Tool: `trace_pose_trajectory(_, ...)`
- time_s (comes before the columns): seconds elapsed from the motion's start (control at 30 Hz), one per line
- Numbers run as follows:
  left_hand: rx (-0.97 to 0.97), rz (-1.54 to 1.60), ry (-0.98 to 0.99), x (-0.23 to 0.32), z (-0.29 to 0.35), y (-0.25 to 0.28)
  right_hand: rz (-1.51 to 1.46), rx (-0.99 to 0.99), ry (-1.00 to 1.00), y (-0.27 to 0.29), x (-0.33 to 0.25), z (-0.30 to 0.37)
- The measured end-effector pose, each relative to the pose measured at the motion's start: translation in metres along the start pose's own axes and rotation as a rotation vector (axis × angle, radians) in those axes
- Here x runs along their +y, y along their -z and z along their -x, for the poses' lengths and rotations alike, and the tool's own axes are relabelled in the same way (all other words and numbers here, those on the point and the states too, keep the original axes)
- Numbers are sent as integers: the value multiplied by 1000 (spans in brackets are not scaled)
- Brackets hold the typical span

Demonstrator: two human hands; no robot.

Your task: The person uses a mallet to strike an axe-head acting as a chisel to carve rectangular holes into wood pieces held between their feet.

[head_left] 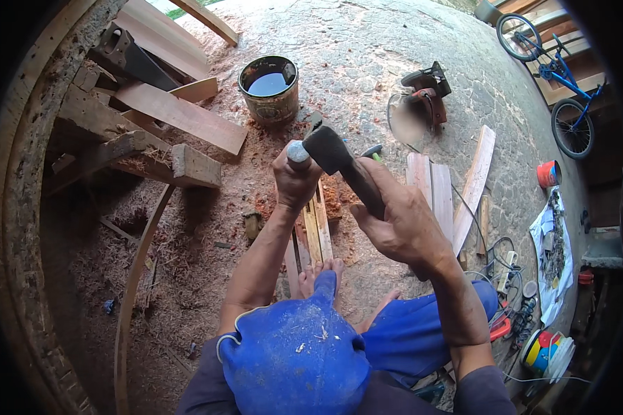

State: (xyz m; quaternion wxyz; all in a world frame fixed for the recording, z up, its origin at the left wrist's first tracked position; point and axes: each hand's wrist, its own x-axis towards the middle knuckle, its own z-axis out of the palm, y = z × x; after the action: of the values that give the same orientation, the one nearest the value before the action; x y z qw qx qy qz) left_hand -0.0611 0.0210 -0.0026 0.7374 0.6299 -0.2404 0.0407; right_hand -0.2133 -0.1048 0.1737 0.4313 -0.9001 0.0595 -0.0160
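Observation:
My left hand [297,181] is closed round the upright handle of what looks like a chisel [298,153]; its rounded pale end shows above the fist and its blade is hidden. My right hand [403,220] grips a hammer [333,153] by its handle, the dark blocky head close beside the chisel's end. Below the left fist lie narrow wooden strips [316,225], running toward me. A bare foot [316,275] rests at their near end. Blue cloth [298,356] covers the lower middle of the view.
A bucket of liquid [271,90] stands beyond my hands. Boards and a handsaw [124,59] lie at the left, among wood shavings. A power saw [428,100], planks [469,190], cables and a blue bicycle [561,76] are on the right.

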Motion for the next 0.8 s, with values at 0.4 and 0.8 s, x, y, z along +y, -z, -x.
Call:
trace_pose_trajectory(0.4, 18, -108, -66, 24, 38, 18, 150, -11, -65, -5, 41, 16)
trace_pose_trajectory(0.8, -1357, -735, -678, -44, 97, -119, -510, 513, -529, 5, 95, 116)
